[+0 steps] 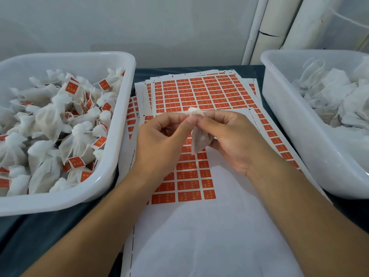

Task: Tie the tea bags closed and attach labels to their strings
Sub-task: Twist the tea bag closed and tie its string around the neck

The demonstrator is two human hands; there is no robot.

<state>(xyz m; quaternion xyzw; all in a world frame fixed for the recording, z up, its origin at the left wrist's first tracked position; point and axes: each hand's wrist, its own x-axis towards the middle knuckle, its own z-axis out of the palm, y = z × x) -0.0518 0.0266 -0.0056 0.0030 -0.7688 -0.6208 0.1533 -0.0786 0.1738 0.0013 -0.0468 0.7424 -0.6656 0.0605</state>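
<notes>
A white tea bag (199, 141) hangs between my two hands over the label sheets. My right hand (233, 140) curls round the bag's body and pinches its gathered neck. My left hand (163, 140) pinches the same neck from the left with thumb and forefinger; the crumpled top (193, 111) sticks up above the fingertips. Whether a string is in my fingers I cannot tell. Under my hands lies a sheet of red labels (191, 176), partly peeled, white backing showing.
A white tub (123, 124) at left holds several tied tea bags with red labels. Another white tub (289, 120) at right holds untied white bags. More full label sheets (205, 92) are stacked behind my hands on the dark table. White pipes stand at the back right.
</notes>
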